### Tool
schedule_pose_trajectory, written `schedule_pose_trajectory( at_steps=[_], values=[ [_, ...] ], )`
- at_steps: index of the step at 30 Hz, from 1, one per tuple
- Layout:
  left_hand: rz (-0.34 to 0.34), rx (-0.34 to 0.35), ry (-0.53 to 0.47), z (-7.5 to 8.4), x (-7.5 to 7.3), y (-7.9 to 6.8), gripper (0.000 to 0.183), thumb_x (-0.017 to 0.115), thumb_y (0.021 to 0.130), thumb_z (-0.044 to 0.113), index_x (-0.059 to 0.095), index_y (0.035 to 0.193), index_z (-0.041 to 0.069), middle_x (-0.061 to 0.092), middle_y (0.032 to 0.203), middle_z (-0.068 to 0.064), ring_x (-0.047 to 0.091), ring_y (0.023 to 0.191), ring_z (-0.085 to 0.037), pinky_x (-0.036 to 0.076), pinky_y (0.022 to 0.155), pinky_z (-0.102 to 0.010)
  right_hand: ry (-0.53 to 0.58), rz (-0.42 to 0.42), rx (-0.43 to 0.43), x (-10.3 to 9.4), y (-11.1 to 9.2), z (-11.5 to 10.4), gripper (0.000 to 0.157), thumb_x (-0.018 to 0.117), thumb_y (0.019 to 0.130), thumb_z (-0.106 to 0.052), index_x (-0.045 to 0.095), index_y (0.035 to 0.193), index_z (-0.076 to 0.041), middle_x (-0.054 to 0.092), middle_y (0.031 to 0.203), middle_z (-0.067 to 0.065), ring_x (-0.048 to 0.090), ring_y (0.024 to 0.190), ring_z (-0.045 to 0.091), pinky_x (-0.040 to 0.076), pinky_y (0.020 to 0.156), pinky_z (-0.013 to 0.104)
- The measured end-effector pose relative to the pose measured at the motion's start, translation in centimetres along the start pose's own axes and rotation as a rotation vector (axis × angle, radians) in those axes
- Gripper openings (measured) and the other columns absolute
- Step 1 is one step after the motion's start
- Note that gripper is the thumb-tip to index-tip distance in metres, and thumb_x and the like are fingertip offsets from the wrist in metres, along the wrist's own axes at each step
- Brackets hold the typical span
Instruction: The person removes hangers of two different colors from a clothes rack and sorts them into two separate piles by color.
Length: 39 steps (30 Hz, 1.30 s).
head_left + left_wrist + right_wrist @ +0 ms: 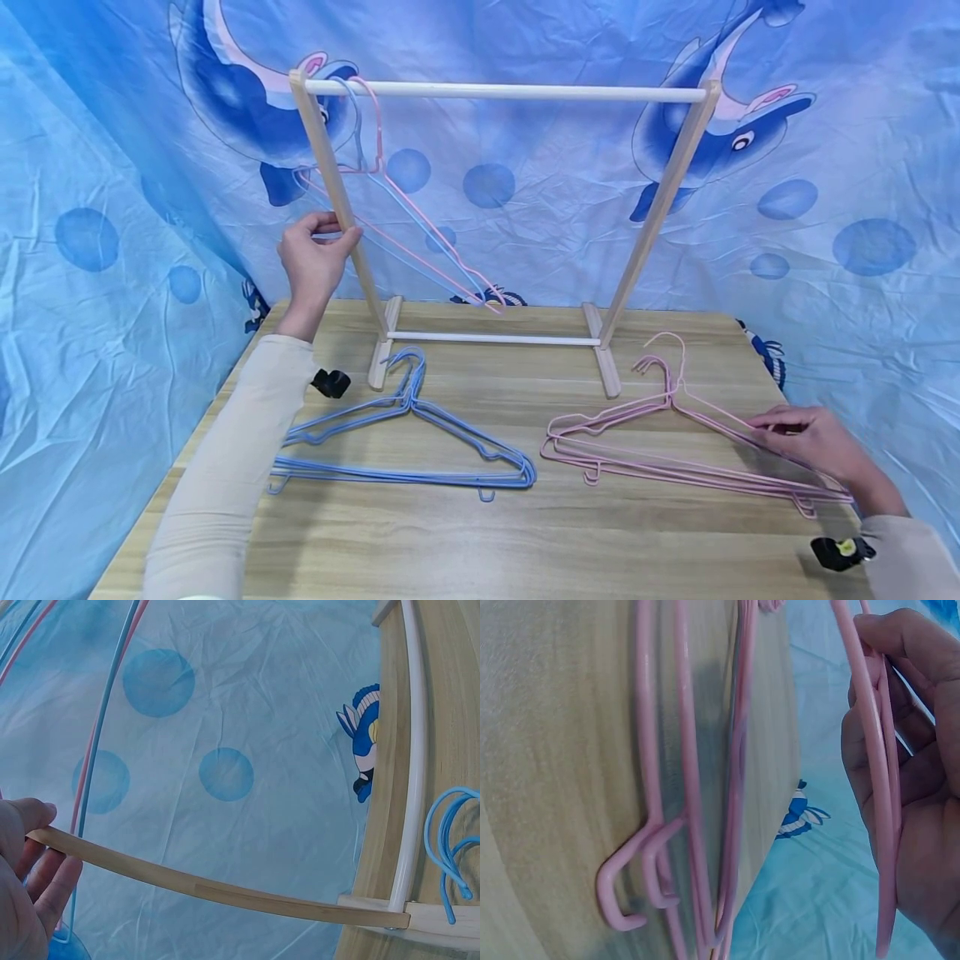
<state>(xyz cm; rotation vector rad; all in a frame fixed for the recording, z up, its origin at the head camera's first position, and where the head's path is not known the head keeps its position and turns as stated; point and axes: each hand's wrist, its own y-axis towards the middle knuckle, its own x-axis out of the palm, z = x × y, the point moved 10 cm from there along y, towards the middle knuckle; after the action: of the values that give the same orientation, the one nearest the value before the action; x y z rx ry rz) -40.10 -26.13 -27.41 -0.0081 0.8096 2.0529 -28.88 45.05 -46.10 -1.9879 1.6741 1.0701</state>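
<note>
My left hand (315,258) grips the left wooden post (365,279) of a small garment rack, thumb in front and fingers behind in the left wrist view. On the rack's white top rod (525,92), near its left end, hang a blue hanger (358,125) and a pink hanger (379,125). At the right of the table, my right hand (817,442) pinches the sloping shoulder of another pink hanger (874,735), its near side raised off the pile. Beneath it lie several pink hangers (558,457), overlapping, hooks pointing away from me.
A stack of several blue hangers (468,433) lies on the left half of the wooden table (480,550). The rack's feet (607,371) stand at the back. A lower white rod (487,338) joins the posts. Behind hangs a blue dolphin-print cloth (525,242).
</note>
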Motion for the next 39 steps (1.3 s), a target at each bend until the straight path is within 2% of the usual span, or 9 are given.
schedule_pose_trajectory(
  at_steps=[7,14,25,34,39],
  values=[
    [0.000,-0.003,0.000,-0.1,-0.1,0.1,0.033,0.078,0.092,0.029,0.075,0.117,0.007,0.073,0.107,-0.011,0.072,0.083,-0.007,0.057,0.072,-0.019,0.004,0.002,-0.012,0.6,0.0,0.7,0.014,0.081,0.083,0.001,0.080,0.096,-0.002,0.072,0.082,0.000,0.062,0.068,0.004,0.050,0.054,0.020],
    [0.002,-0.003,0.005,-0.1,-0.2,0.0,0.034,0.078,0.092,0.030,0.075,0.117,0.007,0.073,0.107,-0.011,0.073,0.086,-0.012,0.058,0.075,-0.021,-0.003,-0.005,-0.078,1.3,0.4,0.9,0.020,0.081,0.079,0.010,0.081,0.094,-0.004,0.074,0.085,-0.010,0.061,0.068,0.001,0.048,0.053,0.017],
    [-0.003,-0.005,-0.013,-0.2,0.0,0.1,0.033,0.078,0.092,0.029,0.075,0.117,0.006,0.073,0.108,-0.012,0.075,0.089,-0.014,0.058,0.074,-0.019,-0.038,-0.061,0.049,2.3,0.4,2.1,0.010,0.082,0.086,-0.008,0.082,0.095,-0.010,0.076,0.089,-0.008,0.062,0.076,0.001,0.049,0.058,0.021],
    [-0.003,-0.007,-0.013,-0.2,-0.1,0.2,0.034,0.078,0.092,0.028,0.075,0.117,0.006,0.073,0.108,-0.011,0.074,0.088,-0.013,0.058,0.075,-0.021,-0.105,-0.058,0.053,2.8,0.7,2.9,0.009,0.083,0.086,-0.012,0.083,0.094,-0.014,0.075,0.088,-0.010,0.060,0.078,-0.001,0.048,0.062,0.020],
    [-0.006,-0.002,-0.005,-0.1,0.0,0.2,0.034,0.078,0.093,0.029,0.075,0.118,0.006,0.073,0.108,-0.011,0.074,0.089,-0.016,0.058,0.074,-0.021,-0.122,-0.051,0.057,3.0,0.7,3.0,0.009,0.085,0.084,-0.012,0.082,0.092,-0.015,0.075,0.086,-0.010,0.060,0.078,-0.003,0.046,0.064,0.018]
  ],
)
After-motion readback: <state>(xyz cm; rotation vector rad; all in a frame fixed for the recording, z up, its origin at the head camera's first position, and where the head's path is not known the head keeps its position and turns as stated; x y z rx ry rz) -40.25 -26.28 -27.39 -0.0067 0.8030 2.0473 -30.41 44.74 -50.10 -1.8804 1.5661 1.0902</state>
